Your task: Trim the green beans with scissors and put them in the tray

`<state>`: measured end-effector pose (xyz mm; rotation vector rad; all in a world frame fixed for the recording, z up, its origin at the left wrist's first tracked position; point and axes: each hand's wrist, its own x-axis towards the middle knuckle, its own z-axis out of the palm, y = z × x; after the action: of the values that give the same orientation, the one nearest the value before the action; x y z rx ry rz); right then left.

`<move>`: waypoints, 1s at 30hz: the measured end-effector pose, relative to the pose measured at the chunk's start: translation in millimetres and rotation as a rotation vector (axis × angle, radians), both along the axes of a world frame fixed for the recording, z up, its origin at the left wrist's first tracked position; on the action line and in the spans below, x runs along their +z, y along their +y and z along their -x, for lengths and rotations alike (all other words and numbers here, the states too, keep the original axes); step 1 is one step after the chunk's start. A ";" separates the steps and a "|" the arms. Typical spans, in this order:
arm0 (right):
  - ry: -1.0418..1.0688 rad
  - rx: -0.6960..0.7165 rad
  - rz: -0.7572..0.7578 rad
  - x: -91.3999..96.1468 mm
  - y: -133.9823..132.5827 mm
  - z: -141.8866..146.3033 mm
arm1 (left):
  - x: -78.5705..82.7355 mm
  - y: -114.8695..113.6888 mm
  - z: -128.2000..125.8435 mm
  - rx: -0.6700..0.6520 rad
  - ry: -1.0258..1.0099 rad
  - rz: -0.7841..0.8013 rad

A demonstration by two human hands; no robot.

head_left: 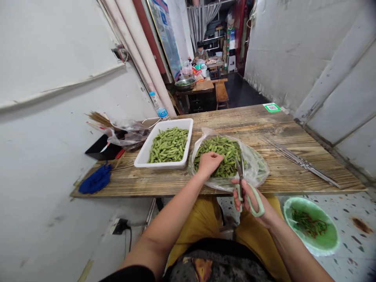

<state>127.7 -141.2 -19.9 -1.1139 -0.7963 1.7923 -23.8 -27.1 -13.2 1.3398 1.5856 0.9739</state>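
Green edamame pods [216, 147] fill a clear plastic bag [255, 174] that lies open on the wooden table. Over the pods is my left hand [210, 161], its fingers curled together; whatever they hold, if anything, is hidden. My right hand [249, 199] grips a pair of scissors [256, 203] with pale green handles at the table's front edge. The scissor blades are spread and point up beside the pods. Left of the bag stands a white tray [139, 161] holding more pods [169, 145].
Metal skewers [305, 162] lie on the table's right. A water bottle [160, 107], black box [101, 148] and blue cloth [95, 179] are on the left. A green-lined bin [331, 239] with scraps stands on the floor, right. A person [201, 55] sits at a far table.
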 end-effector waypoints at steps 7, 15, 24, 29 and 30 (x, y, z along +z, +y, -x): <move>-0.136 0.038 -0.063 -5.9 -1.4 0.1 | 9.7 3.4 -15.1 -0.170 0.528 -0.195; -0.313 0.134 -0.172 -4.6 6.3 2.4 | 18.9 -15.5 8.8 -0.492 0.320 -0.077; -0.330 0.195 -0.130 -8.2 9.7 -0.2 | 29.3 -23.3 19.1 -0.510 0.149 0.005; -0.245 0.136 -0.110 -7.2 3.4 5.1 | 23.7 -22.7 20.3 -0.232 -0.353 0.191; -0.207 0.134 -0.094 -6.2 1.4 6.6 | 22.4 -22.6 20.4 -0.196 -0.459 0.221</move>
<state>121.0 -139.8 -26.2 -1.2214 -1.0896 1.7475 -44.3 -49.7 9.2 1.0083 1.1527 0.8797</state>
